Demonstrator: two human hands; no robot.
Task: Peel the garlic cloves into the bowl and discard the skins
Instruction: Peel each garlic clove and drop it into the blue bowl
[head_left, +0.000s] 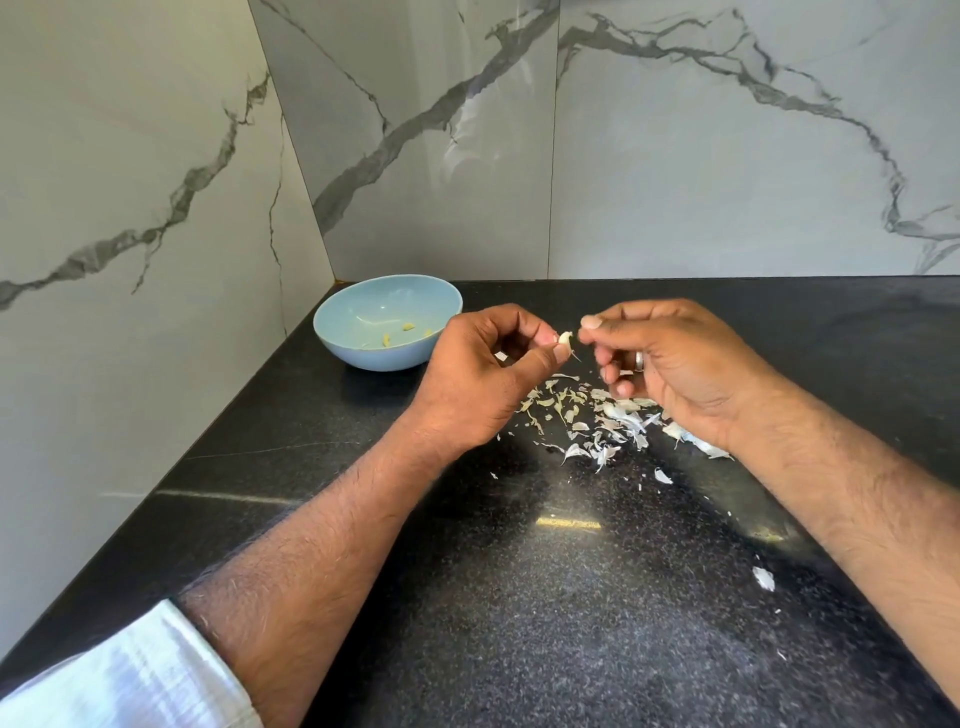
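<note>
The work surface is a black speckled stone countertop (545, 597) with glossy light reflections. It fits into a corner formed by white marble-pattern wall panels (701, 156) with grey veining. A vertical seam divides the rear panels. A white sleeve (130, 680) occupies the lower left edge.

No text, label, brand, number or sign can be read on anything in this view.

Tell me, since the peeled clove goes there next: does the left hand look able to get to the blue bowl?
Probably yes. The left hand, pinching the garlic clove, is just right of the blue bowl, and nothing stands between them.
</note>
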